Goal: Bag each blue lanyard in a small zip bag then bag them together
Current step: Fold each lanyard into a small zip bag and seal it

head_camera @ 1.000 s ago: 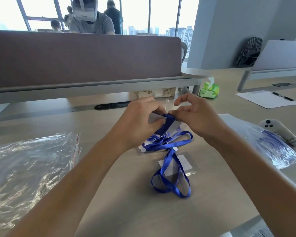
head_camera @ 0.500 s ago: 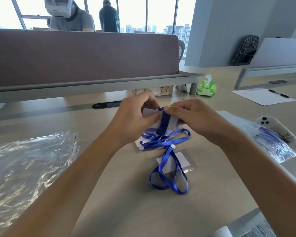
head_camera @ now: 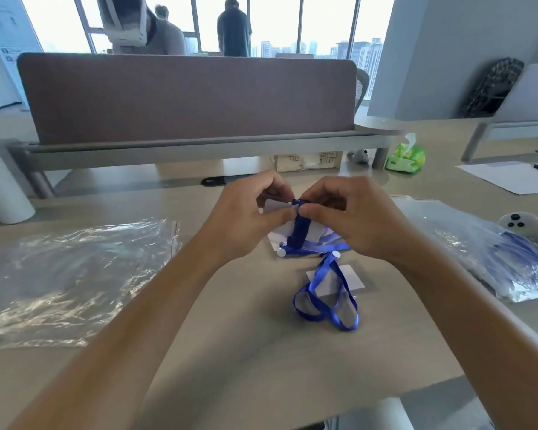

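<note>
Frame centre: our left hand (head_camera: 246,221) and right hand (head_camera: 345,218) meet above the desk (head_camera: 246,352), fingers curled on both, pinching one blue lanyard (head_camera: 299,229) with its white card (head_camera: 275,207). The strap is wound into a dark blue band around the card; left thumb and fingers grip the card edge, right fingertips pinch the top of the band. We cannot tell if a small bag is around it.

Just below the hands, a loose bit of blue strap with small white end pieces lies on the desk by another white card. Lower, right of centre, a second lanyard (head_camera: 325,302) lies in loose loops on its clear badge holder (head_camera: 339,279), apart from both hands.

Left of frame: large clear zip bag (head_camera: 72,280), flat and crinkled, red strip on its right edge. Right of frame: another clear bag (head_camera: 491,259) with blue lanyards inside, a white controller (head_camera: 528,228) touching its far edge.

Upper right: green tissue pack (head_camera: 406,156), paper sheet (head_camera: 510,178) with a pen. Brown desk divider (head_camera: 187,94) spans the top, people behind it by windows.
</note>
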Demonstrator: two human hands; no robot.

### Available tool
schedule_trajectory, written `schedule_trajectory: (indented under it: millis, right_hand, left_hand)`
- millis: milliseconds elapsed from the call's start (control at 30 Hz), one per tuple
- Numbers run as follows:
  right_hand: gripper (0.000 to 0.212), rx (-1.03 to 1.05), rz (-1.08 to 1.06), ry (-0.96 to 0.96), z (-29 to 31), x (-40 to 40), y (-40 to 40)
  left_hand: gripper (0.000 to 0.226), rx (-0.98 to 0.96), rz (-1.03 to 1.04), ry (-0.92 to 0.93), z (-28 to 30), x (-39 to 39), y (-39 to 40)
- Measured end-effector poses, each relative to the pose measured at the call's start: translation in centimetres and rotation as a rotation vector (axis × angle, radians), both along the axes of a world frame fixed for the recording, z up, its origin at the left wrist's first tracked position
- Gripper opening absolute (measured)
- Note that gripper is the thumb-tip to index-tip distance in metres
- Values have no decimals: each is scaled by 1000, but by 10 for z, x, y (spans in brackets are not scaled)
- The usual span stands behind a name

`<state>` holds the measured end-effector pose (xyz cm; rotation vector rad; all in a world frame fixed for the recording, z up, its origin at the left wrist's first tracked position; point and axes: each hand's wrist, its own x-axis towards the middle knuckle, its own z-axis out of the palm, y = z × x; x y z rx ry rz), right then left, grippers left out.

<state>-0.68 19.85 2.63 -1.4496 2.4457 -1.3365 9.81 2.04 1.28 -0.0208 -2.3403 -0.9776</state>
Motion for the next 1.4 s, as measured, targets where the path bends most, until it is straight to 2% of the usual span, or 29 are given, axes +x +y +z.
schedule_trajectory:
  millis: [133,267,533,667,833,933,1067,1167,1267,1400]
  right_hand:
    - [6,8,59,29,-12,18,-25]
    - [14,26,159,-18,-26,35,-52]
    - [11,131,243,105,-36,63,-103]
    - [7,79,121,174,-46,63,-129]
    - [7,-26,-39,16,-59,53,-153]
    - [8,-80,-89,-89,-65,50,-156]
    - [7,-101,-126,-85,-73,50,-152]
    - [6,-100,-133,-111,-81,52,-146]
    - [6,-127,-136,-135,-88,54,-140]
    - [7,-134,-116,-191,-89,57,-137]
  left_hand:
    - [24,42,161,-24,-17,38,-18]
    - [14,115,324,-52,-28,80,-38]
    - [16,129,537,-39,-37,123,-59]
    - [38,101,697,-88,-47,130,-73]
    - [36,16,822,-234,-66,137,-87]
    - [45,-71,876,-345,-70,132,-87]
    - [55,-251,929,-468,-72,112,-79]
    - [46,-342,950,-500,-75,99,-79]
    - [28,-337,961,-487,-78,97,-80]
    - [20,-297,983,-458,-83,101,-80]
